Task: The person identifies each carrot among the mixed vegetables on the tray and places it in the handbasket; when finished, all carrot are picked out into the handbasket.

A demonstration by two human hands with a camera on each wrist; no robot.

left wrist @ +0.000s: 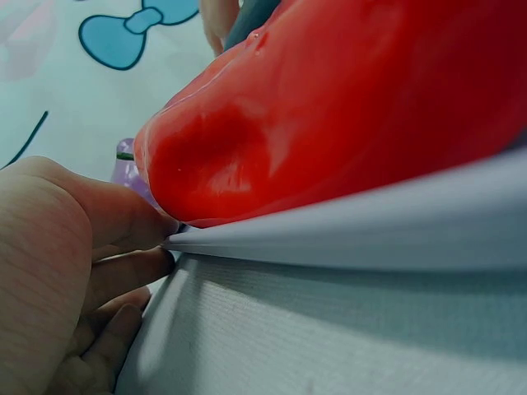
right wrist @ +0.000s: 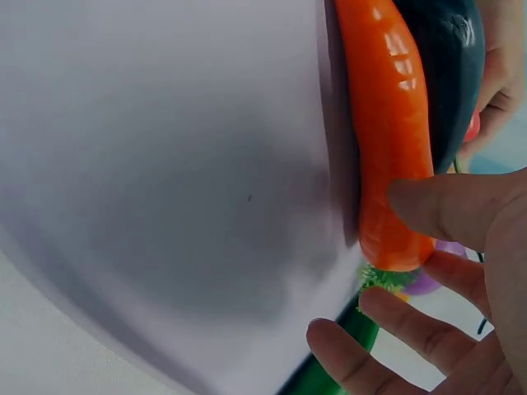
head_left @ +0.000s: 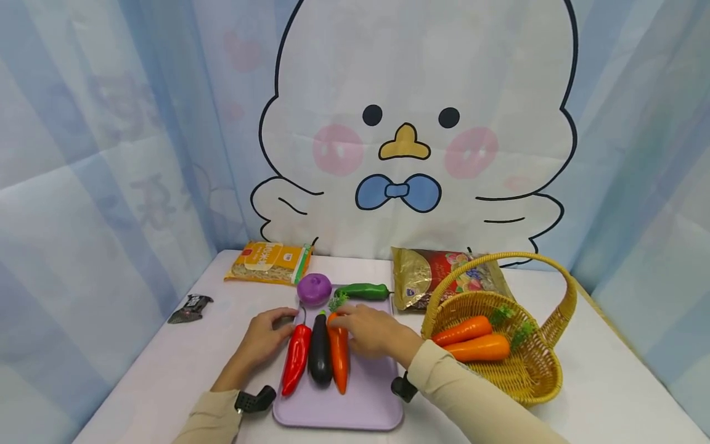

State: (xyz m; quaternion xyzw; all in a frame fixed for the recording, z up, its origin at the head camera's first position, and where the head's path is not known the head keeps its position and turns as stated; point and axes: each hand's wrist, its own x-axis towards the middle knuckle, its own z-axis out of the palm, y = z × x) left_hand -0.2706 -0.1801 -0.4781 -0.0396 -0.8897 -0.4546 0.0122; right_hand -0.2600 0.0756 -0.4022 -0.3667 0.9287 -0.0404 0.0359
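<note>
A lilac tray (head_left: 368, 394) lies on the table. On it, side by side, are a red chili pepper (head_left: 296, 359), a dark eggplant (head_left: 320, 351) and an orange carrot (head_left: 339, 357) with green leaves. My right hand (head_left: 368, 330) pinches the carrot near its leafy end, thumb on top and index finger along its far side; the other fingers spread apart in the right wrist view. My left hand (head_left: 266, 336) is at the tray's left edge beside the pepper's stem, thumb and fingers either side of the rim. A purple onion (head_left: 314, 289) and a green chili pepper (head_left: 363, 291) sit at the tray's far end.
To the right stands a yellow wicker basket (head_left: 540, 376) with a tall handle, holding two carrots (head_left: 479, 348). A yellow food packet (head_left: 270, 263) and a gold-and-red packet (head_left: 421, 277) lie at the back. A small black wrapped packet (head_left: 190, 309) is at far left.
</note>
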